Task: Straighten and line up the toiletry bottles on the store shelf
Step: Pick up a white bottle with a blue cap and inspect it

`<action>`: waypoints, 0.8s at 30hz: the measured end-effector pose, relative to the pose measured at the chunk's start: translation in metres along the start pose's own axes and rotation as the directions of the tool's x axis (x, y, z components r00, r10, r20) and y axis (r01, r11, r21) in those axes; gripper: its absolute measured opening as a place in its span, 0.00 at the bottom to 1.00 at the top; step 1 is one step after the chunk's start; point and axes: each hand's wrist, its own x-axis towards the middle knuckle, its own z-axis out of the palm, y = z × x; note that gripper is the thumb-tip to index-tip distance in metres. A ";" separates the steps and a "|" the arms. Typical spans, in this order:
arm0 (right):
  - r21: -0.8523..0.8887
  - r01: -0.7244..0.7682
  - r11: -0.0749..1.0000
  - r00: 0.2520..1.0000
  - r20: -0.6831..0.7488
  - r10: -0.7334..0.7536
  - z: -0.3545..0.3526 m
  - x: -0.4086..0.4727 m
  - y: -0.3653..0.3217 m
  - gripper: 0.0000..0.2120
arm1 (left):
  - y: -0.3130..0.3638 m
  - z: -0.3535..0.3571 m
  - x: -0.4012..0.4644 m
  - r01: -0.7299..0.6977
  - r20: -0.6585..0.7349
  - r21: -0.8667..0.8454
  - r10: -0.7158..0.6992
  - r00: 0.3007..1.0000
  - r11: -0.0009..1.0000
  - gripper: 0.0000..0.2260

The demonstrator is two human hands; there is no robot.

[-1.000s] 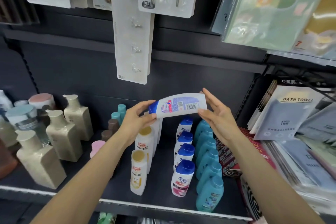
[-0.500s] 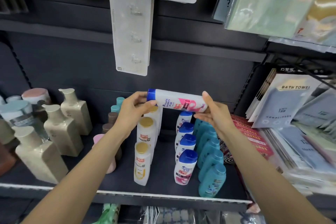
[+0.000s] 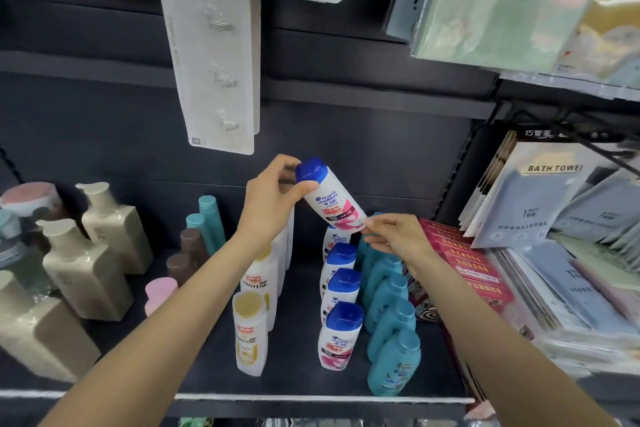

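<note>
A white shampoo bottle [image 3: 331,200] with a blue cap and pink label hangs tilted above the dark shelf [image 3: 298,333], cap up and to the left. My left hand [image 3: 272,199] grips its cap end. My right hand [image 3: 393,234] pinches its bottom end. Below it stands a row of matching blue-capped white bottles [image 3: 341,336], running front to back. A row of teal bottles [image 3: 393,333] stands to their right, and a row of yellow-capped white bottles [image 3: 252,329] to their left.
Beige pump bottles [image 3: 86,260] stand at the left, with brown, pink and teal bottles [image 3: 188,250] behind the left arm. Red boxes [image 3: 464,263] and bath towel packs [image 3: 540,198] fill the right. A hook card [image 3: 214,55] hangs from above.
The held bottle has turned from lying level to tilted, cap up and bottom down, and its label now faces me. My right hand dropped lower with the bottom end.
</note>
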 end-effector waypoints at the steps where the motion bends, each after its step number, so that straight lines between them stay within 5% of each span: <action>1: -0.072 0.022 0.997 1.000 -0.011 -0.022 -0.003 0.008 0.003 0.02 | -0.001 0.005 0.004 -0.013 0.012 0.027 0.013 1.000 1.000 0.10; 8: -0.483 0.147 0.863 0.984 -0.015 -0.175 -0.030 0.053 0.022 0.11 | -0.025 0.046 0.028 -0.072 0.118 0.227 0.046 0.992 0.971 0.12; 17: -0.646 0.241 0.724 0.969 0.115 -0.220 -0.043 0.091 0.036 0.17 | -0.067 0.086 0.042 -0.040 0.287 0.411 -0.088 0.954 0.911 0.14; 24: -0.633 0.236 0.737 0.972 0.163 -0.172 -0.043 0.110 0.048 0.16 | -0.094 0.099 0.034 0.079 0.313 0.458 -0.244 0.918 0.885 0.18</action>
